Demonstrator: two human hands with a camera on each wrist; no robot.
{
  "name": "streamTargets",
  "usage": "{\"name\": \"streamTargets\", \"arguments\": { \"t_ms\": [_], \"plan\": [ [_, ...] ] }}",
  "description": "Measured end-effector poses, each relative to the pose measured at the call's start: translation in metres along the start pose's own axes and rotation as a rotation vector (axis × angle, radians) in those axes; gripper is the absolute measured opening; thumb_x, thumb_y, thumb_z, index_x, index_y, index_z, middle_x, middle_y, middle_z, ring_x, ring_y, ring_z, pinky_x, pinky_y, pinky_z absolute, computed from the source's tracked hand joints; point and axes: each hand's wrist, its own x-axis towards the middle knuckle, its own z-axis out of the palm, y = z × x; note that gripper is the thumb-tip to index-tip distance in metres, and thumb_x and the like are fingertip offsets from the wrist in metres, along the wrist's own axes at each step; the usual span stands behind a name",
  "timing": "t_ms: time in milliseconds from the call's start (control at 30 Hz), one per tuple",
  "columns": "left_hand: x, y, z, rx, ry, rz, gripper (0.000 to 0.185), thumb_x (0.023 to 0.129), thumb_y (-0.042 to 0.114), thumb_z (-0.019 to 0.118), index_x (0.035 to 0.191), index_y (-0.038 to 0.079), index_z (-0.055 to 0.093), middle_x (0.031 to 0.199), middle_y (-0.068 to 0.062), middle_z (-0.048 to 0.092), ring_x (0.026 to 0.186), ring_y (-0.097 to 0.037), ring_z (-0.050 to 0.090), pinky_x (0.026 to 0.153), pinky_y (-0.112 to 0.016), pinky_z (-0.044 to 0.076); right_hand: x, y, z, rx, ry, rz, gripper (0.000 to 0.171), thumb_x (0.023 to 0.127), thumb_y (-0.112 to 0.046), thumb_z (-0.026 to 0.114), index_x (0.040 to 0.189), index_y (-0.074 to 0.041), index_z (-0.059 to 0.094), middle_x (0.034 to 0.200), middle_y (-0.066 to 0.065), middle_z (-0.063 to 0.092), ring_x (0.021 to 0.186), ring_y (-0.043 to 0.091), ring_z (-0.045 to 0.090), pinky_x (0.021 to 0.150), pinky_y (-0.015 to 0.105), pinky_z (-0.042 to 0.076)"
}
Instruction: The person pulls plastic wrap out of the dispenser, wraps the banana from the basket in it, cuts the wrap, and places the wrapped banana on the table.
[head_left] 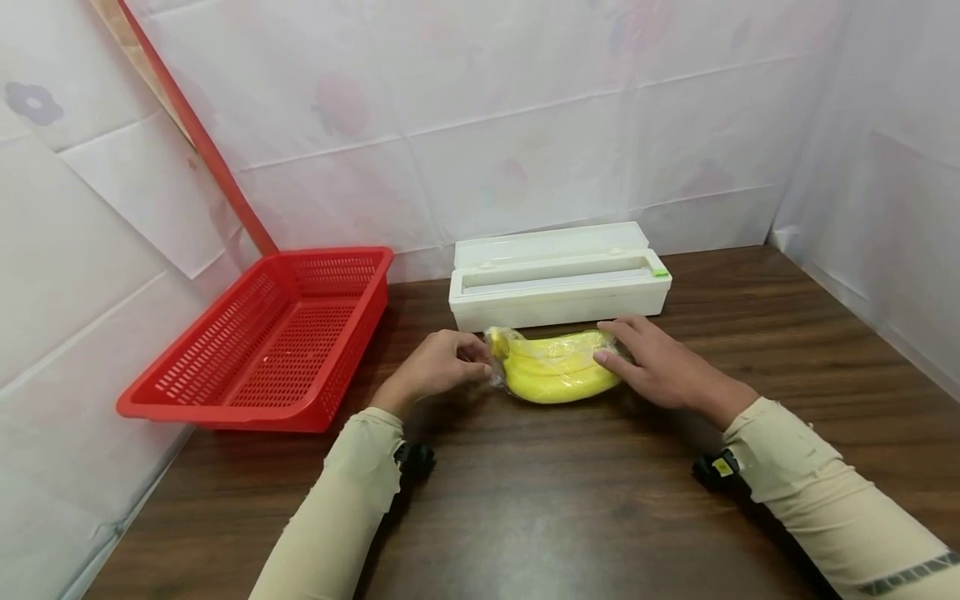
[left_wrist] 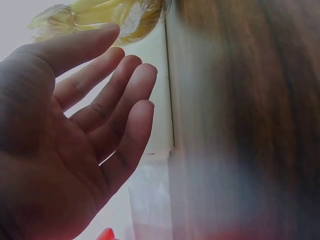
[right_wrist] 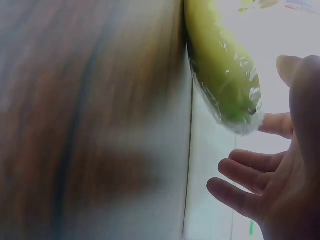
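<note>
A bunch of yellow bananas [head_left: 558, 367] wrapped in clear plastic film lies on the brown wooden table, its stem end to the left. At that stem end is my left hand [head_left: 442, 367], its fingers loosely bent; in the left wrist view the hand [left_wrist: 95, 115] has nothing in its palm. My right hand [head_left: 663, 362] is at the other end, thumb and forefinger spread near the tips. Seen from the right wrist, the wrapped banana tip [right_wrist: 240, 107] meets or nearly meets one finger, while the other fingers [right_wrist: 240, 175] stand apart from it.
Behind the bananas stands a long white box [head_left: 558, 300] with its lid raised and a roll inside. A red perforated basket [head_left: 322, 400] sits at the left. Pale patterned sheeting [head_left: 525, 125] covers the walls around the wooden table [head_left: 525, 517].
</note>
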Motion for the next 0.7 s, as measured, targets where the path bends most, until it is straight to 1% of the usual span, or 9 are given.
{"name": "streamTargets", "arguments": {
  "t_ms": [133, 267, 400, 533, 700],
  "plan": [
    [-0.001, -0.002, -0.001, 0.027, 0.007, -0.002, 0.012, 0.092, 0.021, 0.072, 0.102, 0.016, 0.075, 0.09, 0.002, 0.069, 0.081, -0.017, 0.061, 0.07, -0.033, 0.052, -0.001, 0.004, -0.002, 0.019, 0.022, -0.004, 0.058, 0.107, -0.043, 0.042, 0.149, -0.002, 0.043, 0.142, 0.021, 0.044, 0.131, 0.038, 0.044, 0.104, 0.06, 0.037],
    [-0.002, -0.003, -0.002, 0.054, 0.025, -0.006, 0.012, 0.094, 0.023, 0.07, 0.102, 0.017, 0.076, 0.086, 0.002, 0.069, 0.075, -0.016, 0.061, 0.067, -0.033, 0.051, -0.004, 0.008, -0.007, 0.032, 0.025, -0.002, 0.055, 0.109, -0.039, 0.039, 0.147, -0.001, 0.045, 0.14, 0.021, 0.046, 0.13, 0.038, 0.045, 0.103, 0.06, 0.037],
    [-0.003, -0.005, 0.0, 0.08, 0.028, -0.01, 0.013, 0.095, 0.024, 0.069, 0.104, 0.016, 0.076, 0.084, 0.0, 0.069, 0.073, -0.015, 0.061, 0.067, -0.033, 0.051, -0.009, 0.015, -0.014, 0.044, 0.04, 0.021, 0.051, 0.109, -0.035, 0.039, 0.146, 0.0, 0.046, 0.141, 0.022, 0.046, 0.13, 0.039, 0.045, 0.103, 0.061, 0.037],
    [-0.006, -0.008, 0.0, 0.097, 0.002, -0.019, 0.014, 0.096, 0.024, 0.068, 0.105, 0.015, 0.075, 0.085, -0.002, 0.07, 0.071, -0.014, 0.062, 0.066, -0.033, 0.051, -0.016, 0.019, -0.017, 0.047, 0.043, 0.042, 0.051, 0.109, -0.035, 0.04, 0.144, 0.001, 0.048, 0.142, 0.023, 0.045, 0.131, 0.041, 0.044, 0.103, 0.063, 0.036],
    [-0.013, -0.01, -0.002, 0.099, 0.022, -0.032, 0.014, 0.096, 0.023, 0.068, 0.104, 0.014, 0.075, 0.085, -0.003, 0.07, 0.071, -0.014, 0.063, 0.066, -0.033, 0.051, -0.018, 0.022, -0.016, 0.037, 0.057, 0.039, 0.05, 0.108, -0.035, 0.043, 0.141, 0.002, 0.052, 0.139, 0.024, 0.049, 0.128, 0.04, 0.047, 0.101, 0.061, 0.038]
  ]
}}
